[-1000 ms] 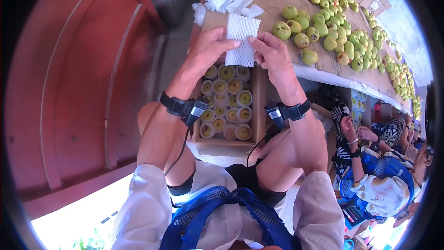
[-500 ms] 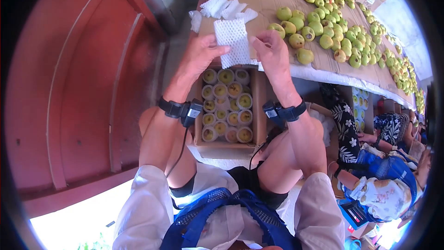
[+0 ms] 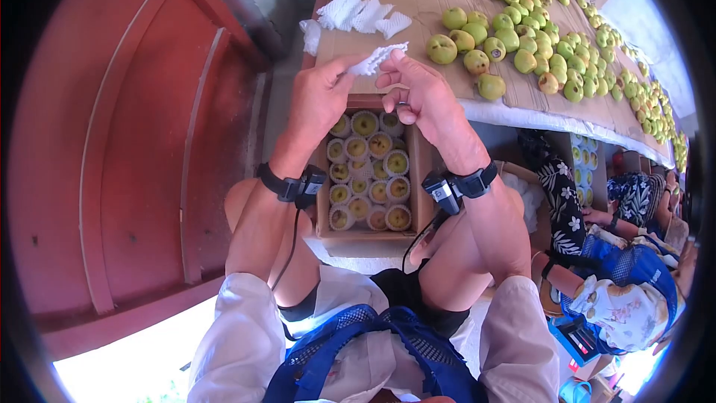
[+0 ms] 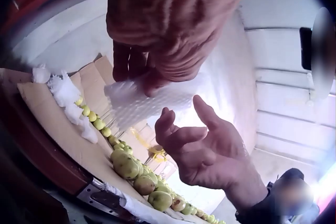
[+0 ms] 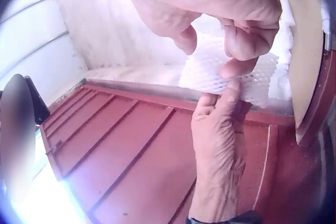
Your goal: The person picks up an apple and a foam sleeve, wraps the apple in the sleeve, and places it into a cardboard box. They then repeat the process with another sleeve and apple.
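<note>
Between the hands, a white foam net sleeve [image 3: 379, 58] appears nearly edge-on in the head view. My left hand [image 3: 319, 101] pinches its near left part between thumb and fingers. The left wrist view shows the flattened sleeve [image 4: 144, 106] under that grip. My right hand [image 3: 429, 98] is at the sleeve's right end, fingers bent and spread, with the thumb beside its edge; firm contact cannot be told. In the right wrist view its fingers lie over the mesh [image 5: 207, 71]. Below the hands, a cardboard box [image 3: 422, 179] holds rows of apples in white nets.
More foam nets [image 3: 365, 15] lie on the cardboard-covered table [image 3: 418, 0], left of many loose green apples [image 3: 441, 49]. A red metal panel [image 3: 142, 142] stands at left. Another person in a blue vest [image 3: 634, 269] sits at right, near further boxed apples.
The sleeve has turned from facing the head camera to nearly edge-on. My right hand moved off it, then back toward its right end with fingers more spread. My left hand has kept its pinch.
</note>
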The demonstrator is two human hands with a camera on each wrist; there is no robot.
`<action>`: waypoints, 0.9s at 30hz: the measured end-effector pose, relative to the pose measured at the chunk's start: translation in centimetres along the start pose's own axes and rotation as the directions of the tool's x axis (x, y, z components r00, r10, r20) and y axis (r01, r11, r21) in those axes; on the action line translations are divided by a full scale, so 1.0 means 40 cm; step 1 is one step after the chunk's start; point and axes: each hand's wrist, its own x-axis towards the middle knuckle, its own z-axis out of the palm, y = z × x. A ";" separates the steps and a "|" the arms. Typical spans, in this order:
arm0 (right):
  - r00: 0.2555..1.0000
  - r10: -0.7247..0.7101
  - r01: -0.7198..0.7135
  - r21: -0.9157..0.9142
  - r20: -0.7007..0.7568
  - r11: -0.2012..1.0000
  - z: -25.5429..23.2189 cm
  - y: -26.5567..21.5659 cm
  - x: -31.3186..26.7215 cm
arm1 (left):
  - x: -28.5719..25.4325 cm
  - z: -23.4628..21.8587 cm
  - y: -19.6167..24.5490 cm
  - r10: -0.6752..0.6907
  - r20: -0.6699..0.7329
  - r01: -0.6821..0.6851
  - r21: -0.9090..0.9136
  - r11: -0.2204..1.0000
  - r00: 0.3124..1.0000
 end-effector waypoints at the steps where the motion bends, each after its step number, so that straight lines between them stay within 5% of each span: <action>1: 1.000 0.011 -0.011 0.028 0.022 1.000 -0.006 0.002 0.004 | -0.001 -0.001 0.004 0.035 0.003 -0.035 0.019 0.999 0.999; 4: 0.998 0.041 -0.048 0.126 0.055 0.991 -0.033 0.002 0.025 | 0.019 0.017 -0.003 0.224 -0.028 -0.218 0.129 0.967 0.974; 8: 0.998 0.039 -0.047 0.139 0.056 0.989 -0.031 -0.008 0.016 | 0.014 0.009 0.001 0.268 -0.012 -0.262 0.175 0.949 0.963; 13: 0.999 0.020 -0.026 0.188 0.033 0.982 -0.035 0.001 0.019 | 0.019 0.001 -0.006 0.511 -0.002 -0.484 0.321 0.814 0.859; 16: 0.996 -0.015 0.011 0.051 0.083 0.999 -0.033 0.021 0.030 | 0.017 -0.002 0.004 0.575 0.009 -0.540 0.351 0.764 0.818; 22: 0.990 -0.117 0.124 0.096 -0.079 0.988 -0.005 0.020 0.011 | 0.022 0.008 0.015 0.583 0.024 -0.539 0.413 0.734 0.812; 27: 0.926 -0.339 0.324 -0.112 -0.166 0.939 -0.052 0.054 0.052 | -0.002 0.045 0.021 0.368 0.098 -0.381 0.214 0.899 0.924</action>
